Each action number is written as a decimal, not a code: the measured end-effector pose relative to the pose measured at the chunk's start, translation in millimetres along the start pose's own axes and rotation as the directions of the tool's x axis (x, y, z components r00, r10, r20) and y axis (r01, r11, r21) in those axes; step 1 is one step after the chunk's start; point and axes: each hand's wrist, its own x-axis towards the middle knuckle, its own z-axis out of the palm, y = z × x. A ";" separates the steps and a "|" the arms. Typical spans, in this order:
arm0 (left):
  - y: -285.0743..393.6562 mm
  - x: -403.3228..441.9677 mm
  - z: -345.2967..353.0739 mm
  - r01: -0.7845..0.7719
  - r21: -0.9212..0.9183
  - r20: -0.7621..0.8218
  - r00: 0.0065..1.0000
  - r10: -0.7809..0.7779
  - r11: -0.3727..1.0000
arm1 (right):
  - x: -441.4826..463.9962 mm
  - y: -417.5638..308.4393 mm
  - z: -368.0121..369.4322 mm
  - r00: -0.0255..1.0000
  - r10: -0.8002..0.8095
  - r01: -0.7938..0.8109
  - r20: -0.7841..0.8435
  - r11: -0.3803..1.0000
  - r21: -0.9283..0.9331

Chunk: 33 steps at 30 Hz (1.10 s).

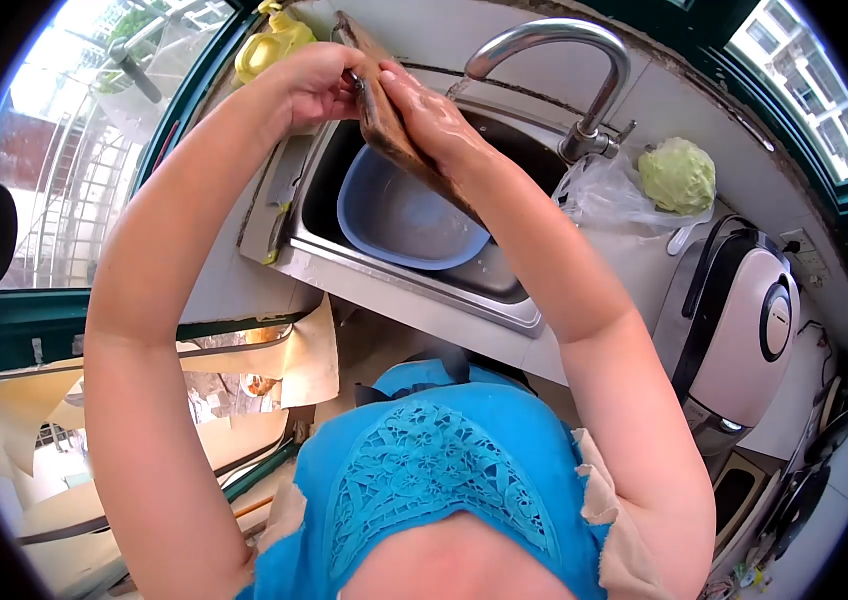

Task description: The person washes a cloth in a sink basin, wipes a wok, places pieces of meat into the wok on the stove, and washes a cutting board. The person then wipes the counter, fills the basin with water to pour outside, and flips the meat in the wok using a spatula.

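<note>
A wooden board [399, 145], seen nearly edge-on, is held tilted above the sink [319, 205]. My left hand [324, 85] has its fingers curled at the board's left side, near the upper part. My right hand [429, 115] looks wet and lies along the board's right face, its fingers partly hidden behind the wrist and board. Below the board, a blue basin [414, 215] sits in the sink. Water runs from the curved faucet [554, 35] just right of my right hand.
A green cabbage [677, 176] and a clear plastic bag [609, 190] lie right of the faucet. Farther right stands a pink and black appliance [749, 330]. A yellow bag [272, 45] is behind my left hand, beside the window.
</note>
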 end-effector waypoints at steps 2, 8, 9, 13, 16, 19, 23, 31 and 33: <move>-4.4 -9.5 -11.7 -0.048 -0.012 -0.014 0.999 0.047 0.999 | -29.5 10.8 -4.1 0.972 -0.173 0.193 0.158 0.974 -0.119; -15.2 -67.0 -31.3 -0.117 0.081 0.043 0.993 0.114 0.990 | -45.6 179.8 -56.0 0.961 0.276 -0.272 0.024 0.957 -0.102; -18.0 -72.4 -27.3 -0.113 0.094 0.034 0.993 0.110 0.989 | -36.2 173.2 -49.3 0.948 0.316 -0.317 -0.050 0.948 -0.020; -27.8 -89.9 1.3 -0.118 0.109 -0.001 0.993 0.118 0.987 | 47.8 167.0 -29.3 0.944 0.262 -0.253 -0.199 0.965 0.070; -29.7 -90.3 8.5 -0.099 0.108 -0.040 0.994 0.104 0.989 | 39.8 52.9 -17.8 0.941 0.274 -0.308 -0.198 0.935 -0.174; -33.1 -88.6 5.7 -0.072 0.082 -0.065 0.995 0.077 0.994 | 82.4 67.6 29.1 0.955 -0.041 -0.044 -0.293 0.959 -0.278; -39.3 -88.4 -4.7 -0.093 -0.043 -0.120 0.989 0.087 0.995 | 0.7 -14.8 58.4 0.955 -0.297 0.281 -0.006 0.912 -0.299; -53.4 -97.4 -12.6 -0.047 -0.144 0.004 0.999 0.048 0.988 | -94.4 146.7 -38.7 0.977 -0.165 0.211 0.136 0.845 -0.492; -52.1 -102.7 -1.8 -0.037 -0.112 0.009 0.999 0.038 0.993 | -63.0 200.2 -54.9 0.987 0.158 -0.153 -0.031 0.869 -0.470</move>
